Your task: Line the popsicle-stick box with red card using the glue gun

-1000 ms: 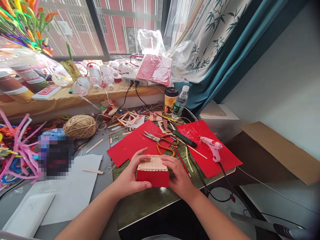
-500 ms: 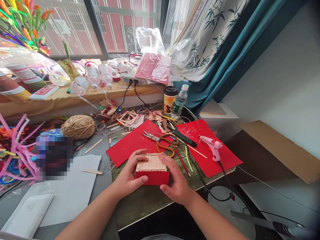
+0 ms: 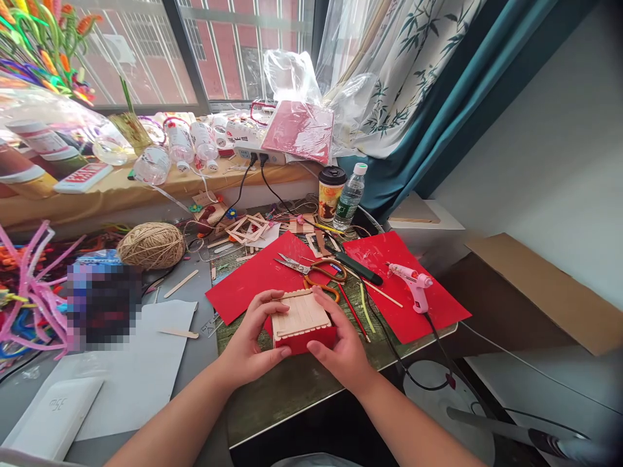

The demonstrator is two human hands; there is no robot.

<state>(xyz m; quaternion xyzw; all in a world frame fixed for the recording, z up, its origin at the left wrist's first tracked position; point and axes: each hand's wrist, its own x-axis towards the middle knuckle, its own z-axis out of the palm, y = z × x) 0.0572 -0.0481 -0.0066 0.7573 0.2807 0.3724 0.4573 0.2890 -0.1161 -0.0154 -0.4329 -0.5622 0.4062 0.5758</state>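
A small red box with a craft-stick top [image 3: 302, 312] is between my two hands, close to the table's front edge. My left hand [image 3: 253, 334] grips its left side, thumb along the front and fingers over the top's left edge. On the right side, my right hand [image 3: 343, 340] closes round it, with the thumb at the front and fingers at the far right corner. Just beyond the box lie scissors [image 3: 316, 267] with orange handles, on red card [image 3: 253, 279]. A red pencil [image 3: 354, 313] rests to the right of them.
A pink glue gun [image 3: 413, 284] lies on another red sheet [image 3: 389, 250], its cord hanging off the table. At the back stand a paper cup [image 3: 331, 194] and a water bottle [image 3: 350, 198]. A twine ball [image 3: 152, 246] and a white power bank [image 3: 53, 421] are on the left.
The box has turned and tilted between my hands, showing more of its stick top and less of its red front. My right hand has closed in on its side.
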